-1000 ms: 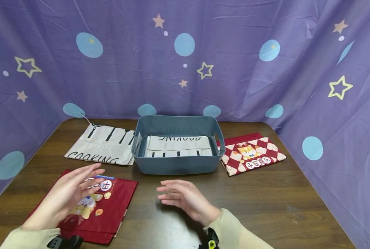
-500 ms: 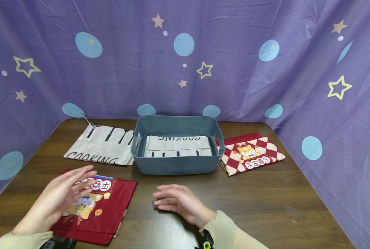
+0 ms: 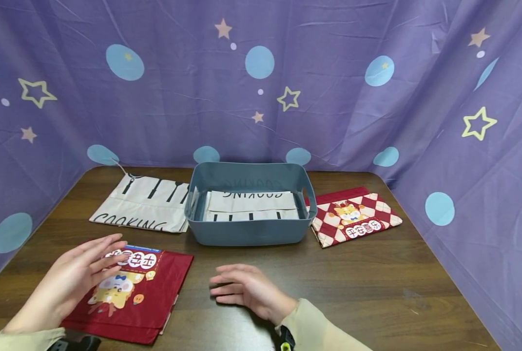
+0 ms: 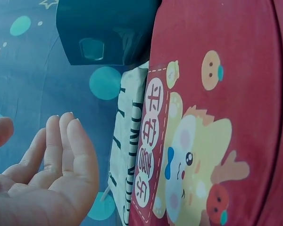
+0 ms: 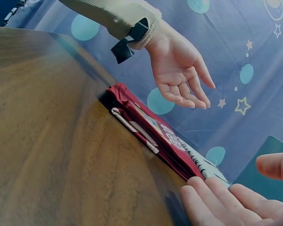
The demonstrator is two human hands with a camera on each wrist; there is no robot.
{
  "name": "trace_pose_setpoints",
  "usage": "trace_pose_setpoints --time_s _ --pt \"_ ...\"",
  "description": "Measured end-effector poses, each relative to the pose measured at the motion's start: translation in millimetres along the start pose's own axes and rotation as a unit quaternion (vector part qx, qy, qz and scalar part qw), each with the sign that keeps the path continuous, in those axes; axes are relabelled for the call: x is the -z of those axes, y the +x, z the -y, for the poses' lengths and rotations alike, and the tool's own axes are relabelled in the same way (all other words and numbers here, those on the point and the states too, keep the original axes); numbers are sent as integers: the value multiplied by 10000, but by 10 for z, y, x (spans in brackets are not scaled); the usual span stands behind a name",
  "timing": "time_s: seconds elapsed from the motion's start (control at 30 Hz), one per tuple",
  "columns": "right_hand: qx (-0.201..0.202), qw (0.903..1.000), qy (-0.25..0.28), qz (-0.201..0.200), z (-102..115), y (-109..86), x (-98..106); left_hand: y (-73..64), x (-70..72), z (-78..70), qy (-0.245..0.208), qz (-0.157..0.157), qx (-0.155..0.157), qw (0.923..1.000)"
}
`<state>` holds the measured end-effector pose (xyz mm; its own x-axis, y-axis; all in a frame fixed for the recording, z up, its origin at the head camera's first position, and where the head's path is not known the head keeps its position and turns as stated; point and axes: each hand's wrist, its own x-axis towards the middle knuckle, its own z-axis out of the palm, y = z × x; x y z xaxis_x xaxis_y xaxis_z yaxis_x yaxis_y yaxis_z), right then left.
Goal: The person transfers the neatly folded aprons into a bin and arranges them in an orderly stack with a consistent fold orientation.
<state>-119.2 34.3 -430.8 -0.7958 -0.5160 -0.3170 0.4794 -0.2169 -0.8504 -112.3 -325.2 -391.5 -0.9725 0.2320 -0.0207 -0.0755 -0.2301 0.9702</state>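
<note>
My left hand (image 3: 74, 278) hovers above a folded dark red cloth (image 3: 155, 297) with a cartoon dog print, at the front left of the table. Its fingers are relaxed and hold nothing; the left wrist view shows the palm turned inward beside the cloth. To the right of that cloth, over bare wood, my right hand (image 3: 254, 292) is held with loosely bent fingers and nothing in them. In the right wrist view the red cloth (image 5: 155, 129) appears as a flat stack of layers, with the left hand (image 5: 179, 70) raised above it.
A blue-grey basket (image 3: 249, 234) stands at the back middle, holding folded white cloth (image 3: 252, 202) lettered COOKING. A similar white cloth (image 3: 142, 204) lies left of it, a red-and-cream checked cloth (image 3: 353, 217) right of it. A purple curtain (image 3: 331, 73) hangs behind the table.
Both hands have drifted left and slightly toward me, the left one uncovering more of the red cloth's print. The cloths and basket stay in place.
</note>
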Motion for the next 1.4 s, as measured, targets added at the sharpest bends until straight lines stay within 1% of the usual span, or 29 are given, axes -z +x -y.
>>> trace_pose_setpoints --time_s 0.1,0.23,0.37,0.47,0.63,0.77,0.87,1.03,1.1,1.3,1.4 --pt "0 10000 11 -7 -11 6 -13 5 9 -12 6 20 24 10000" --pt "7 10000 30 -21 -18 11 -35 -2 13 -43 -65 -100 43 9999" --pt "-29 10000 31 -26 -19 19 -52 -4 45 -76 52 -304 104 9995" --pt "-40 10000 37 -23 -32 27 -60 -2 83 -80 161 -349 100 9992" --pt "-33 10000 48 5 -62 43 -82 -10 119 -67 50 -276 83 9996" --pt "-42 10000 70 44 -77 52 -105 -16 124 -64 120 -282 84 9995" --pt "-55 9999 83 75 -89 54 -120 -17 124 -71 319 -428 82 9985" --pt "-82 9998 99 123 -113 70 -129 -37 144 -64 736 -889 171 9932" --pt "-92 9998 108 146 -120 79 -130 -49 161 -59 824 -996 199 9914" --pt "-152 9995 162 214 -134 96 -134 -88 228 -62 741 -992 176 9922" --pt "-176 9994 192 227 -141 101 -144 -102 251 -73 750 -1085 224 9910"
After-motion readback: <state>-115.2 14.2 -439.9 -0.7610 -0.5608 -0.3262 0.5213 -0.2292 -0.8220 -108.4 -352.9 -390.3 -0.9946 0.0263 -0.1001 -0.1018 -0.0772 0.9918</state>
